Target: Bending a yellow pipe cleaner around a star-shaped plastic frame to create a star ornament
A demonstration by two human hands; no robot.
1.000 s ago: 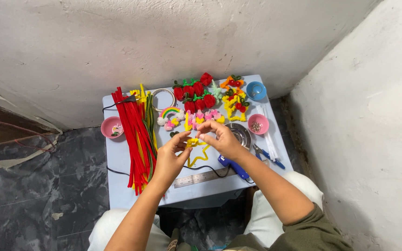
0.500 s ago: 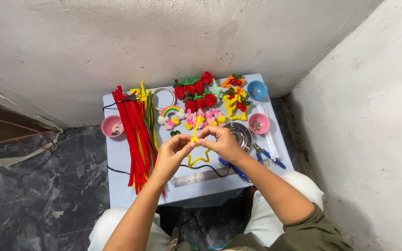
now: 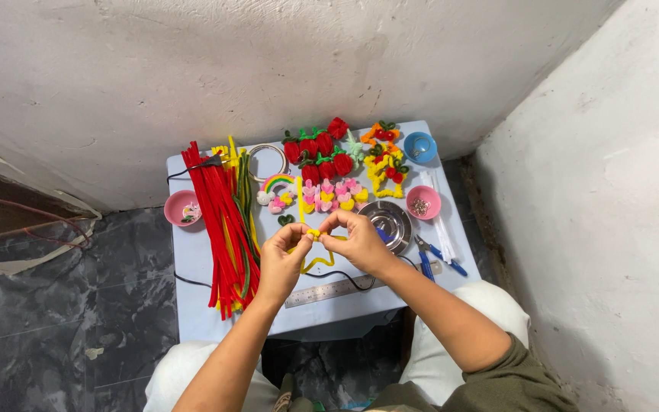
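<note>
yellow pipe cleaner (image 3: 313, 243) is being pinched at its top bend between both hands, above the middle of the small blue table (image 3: 192, 305); its loose end is curling down below the hands toward the ruler (image 3: 329, 291). left hand (image 3: 282, 262) is gripping the left side of the bend with thumb and fingertips, right hand (image 3: 360, 240) is gripping the right side the same way, fingertips nearly touching. just left, a bundle of red pipe cleaners (image 3: 219, 221) is lying lengthwise, a pink bowl (image 3: 181, 207) beyond it. behind the hands, pink and yellow flowers (image 3: 333, 194), a rainbow piece (image 3: 278, 185) and red fuzzy strawberries (image 3: 314, 149) are sitting. right of the hands, a metal dish (image 3: 390, 221), blue pliers (image 3: 436, 255), a second pink bowl (image 3: 423, 202) and a blue bowl (image 3: 419, 146).
</note>
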